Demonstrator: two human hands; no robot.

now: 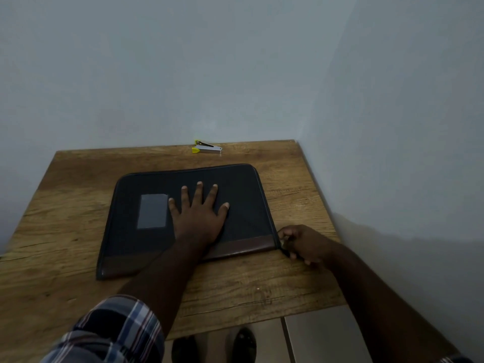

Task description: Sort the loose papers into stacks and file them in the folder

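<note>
Folder (235,200) lies closed and flat mid-table (65,231). We see the left hand (199,218) pressing its cover, fingers spread straight. Right hand (303,243) has fingers curled at the folder's near right corner, pinching what looks like the zipper pull. Stapler (207,149) sits near the wall.

dim, flat light | soft shadow on right wall (392,231) | wide-angle bending at edges | slight softness

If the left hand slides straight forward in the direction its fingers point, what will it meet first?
Probably nothing on the folder itself. The left hand points toward the folder's far edge, then bare table; the stapler lies near that line, then the wall.
</note>
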